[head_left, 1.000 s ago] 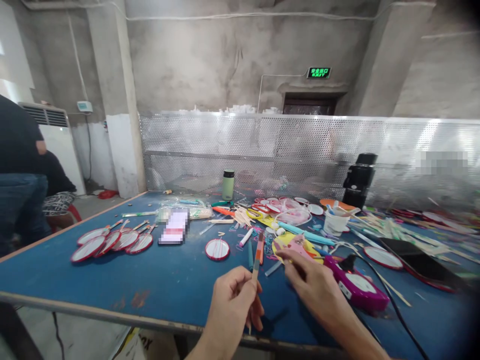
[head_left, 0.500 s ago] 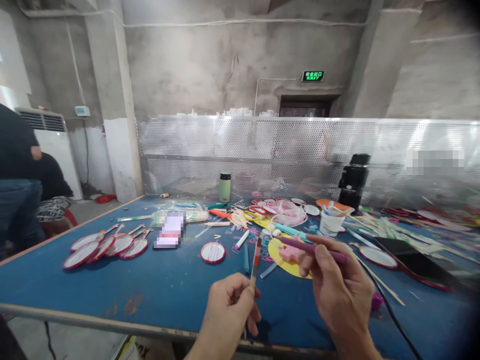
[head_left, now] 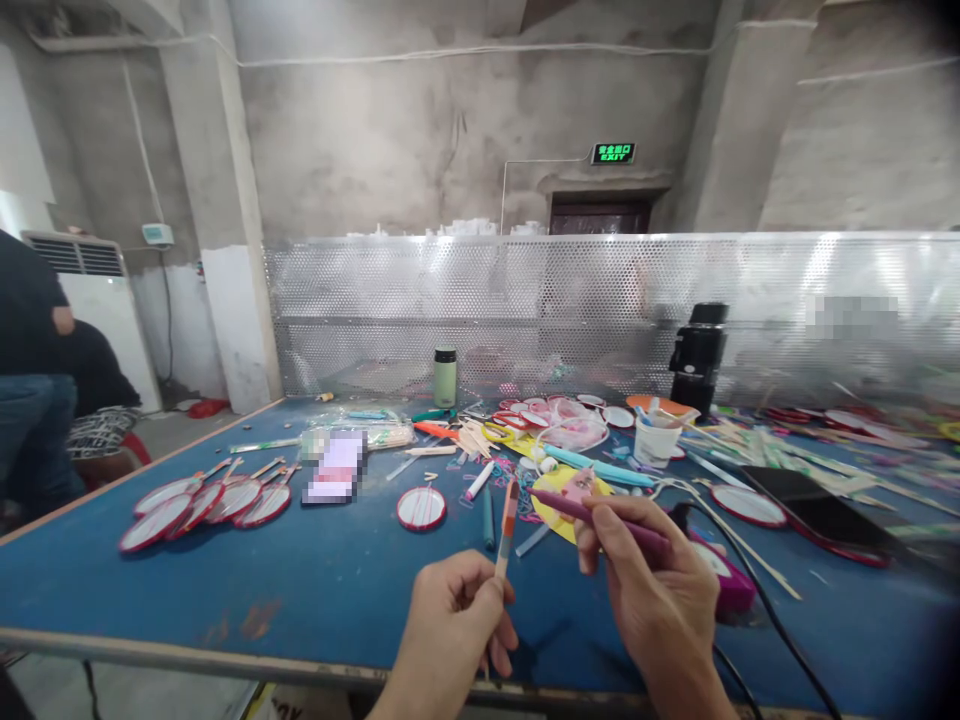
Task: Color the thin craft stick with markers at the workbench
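Between the thumb and fingers of my left hand (head_left: 461, 620) a flat wooden craft stick (head_left: 506, 530) stands upright, its upper part coloured in orange, red and grey bands. My right hand (head_left: 652, 580) grips a dark purple marker (head_left: 592, 512) like a pen. The marker's tip points left, close to the stick's top; whether they touch I cannot tell. Behind my right hand lies a yellow fan-shaped sheet (head_left: 555, 520) with a pink figure on it, partly covered. A teal marker (head_left: 489, 518) and a white marker with a pink end (head_left: 480, 480) rest just beyond the stick.
Round red-rimmed pieces (head_left: 244, 497) on sticks lie at left, with a single one (head_left: 421, 508) nearer the middle. Farther back are a phone (head_left: 335, 467), a green bottle (head_left: 445, 378), a white cup (head_left: 656, 445) and a black flask (head_left: 697, 360). A black cable (head_left: 787, 640) runs at right.
My right hand has moved left, bringing the purple marker's tip nearer the stick. A purple box beside my right hand shows more now. The view has shifted slightly.
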The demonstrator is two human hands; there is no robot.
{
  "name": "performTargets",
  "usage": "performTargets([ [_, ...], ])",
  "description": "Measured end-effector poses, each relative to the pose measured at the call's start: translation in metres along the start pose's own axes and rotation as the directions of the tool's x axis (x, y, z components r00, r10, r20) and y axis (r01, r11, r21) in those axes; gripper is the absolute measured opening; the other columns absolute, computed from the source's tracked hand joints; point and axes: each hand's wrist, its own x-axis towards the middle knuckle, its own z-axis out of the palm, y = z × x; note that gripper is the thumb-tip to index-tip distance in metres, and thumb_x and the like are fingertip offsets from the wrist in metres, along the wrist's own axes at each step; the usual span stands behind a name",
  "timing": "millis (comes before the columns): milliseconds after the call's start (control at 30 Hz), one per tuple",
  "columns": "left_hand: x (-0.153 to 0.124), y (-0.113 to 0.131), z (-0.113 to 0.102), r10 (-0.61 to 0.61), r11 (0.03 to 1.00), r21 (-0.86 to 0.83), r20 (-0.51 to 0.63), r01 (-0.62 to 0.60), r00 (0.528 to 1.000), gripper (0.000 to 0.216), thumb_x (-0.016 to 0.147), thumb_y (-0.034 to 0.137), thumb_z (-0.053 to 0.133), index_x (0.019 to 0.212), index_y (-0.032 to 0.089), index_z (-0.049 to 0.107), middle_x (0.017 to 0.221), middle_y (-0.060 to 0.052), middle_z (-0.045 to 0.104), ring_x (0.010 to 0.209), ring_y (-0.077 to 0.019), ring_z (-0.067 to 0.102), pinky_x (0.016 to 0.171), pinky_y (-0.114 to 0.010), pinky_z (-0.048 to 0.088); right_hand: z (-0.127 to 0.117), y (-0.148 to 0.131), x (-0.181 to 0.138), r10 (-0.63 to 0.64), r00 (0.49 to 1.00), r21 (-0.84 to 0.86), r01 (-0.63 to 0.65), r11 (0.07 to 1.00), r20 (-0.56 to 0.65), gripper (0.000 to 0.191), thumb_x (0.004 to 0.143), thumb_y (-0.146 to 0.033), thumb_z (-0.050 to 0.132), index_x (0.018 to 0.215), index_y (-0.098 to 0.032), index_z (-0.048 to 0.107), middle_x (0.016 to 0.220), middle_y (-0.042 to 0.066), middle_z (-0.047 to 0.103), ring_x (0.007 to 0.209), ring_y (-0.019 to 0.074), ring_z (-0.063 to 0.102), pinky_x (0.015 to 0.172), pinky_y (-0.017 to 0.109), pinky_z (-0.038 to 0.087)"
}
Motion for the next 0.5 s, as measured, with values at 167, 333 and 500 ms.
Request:
performTargets([
  [167,-0.0003,-0.0007,-0.0004,0.014,0.999,0.029,0.003,-0.014,1.0,0.024,0.08,0.036,0.062,0.07,0.015,0.058,0.048,0.0,0.061,0.036,-0.0082,0.053,0.039,-0.017,0.03,0.0002,-0.0016,-0.0001,-0.009,1.0,-0.038,0.01,0.999,0.009,0.015,0.088,-0.033,0.069,0.093,-0.019,0.068,0.061,-0.002,0.062,0.048,0.0109,0.057,0.048,0.025,0.046],
  [333,-0.0005,-0.0019,0.0002,0.01,0.999,0.044,0.007,-0.01,1.0,0.024,0.079,0.037,0.062,0.07,0.015,0.058,0.048,0.0,0.061,0.036,-0.0084,0.053,0.04,-0.017,0.029,0.0006,-0.0039,0.0018,-0.02,0.999,-0.066,0.023,0.998,0.041,0.014,0.089,-0.033,0.068,0.092,-0.019,0.069,0.06,-0.002,0.062,0.048,0.0098,0.056,0.048,0.023,0.047],
  [500,0.0021,-0.006,0.0018,0.012,0.999,0.037,-0.013,-0.011,1.0,0.027,0.075,0.041,0.062,0.067,0.016,0.057,0.046,-0.001,0.06,0.035,-0.0089,0.052,0.037,-0.017,0.027,-0.0006,-0.004,0.0023,-0.026,0.996,-0.067,0.031,0.997,0.08,0.016,0.089,-0.034,0.068,0.089,-0.019,0.07,0.059,-0.001,0.062,0.045,0.0102,0.056,0.044,0.023,0.047],
])
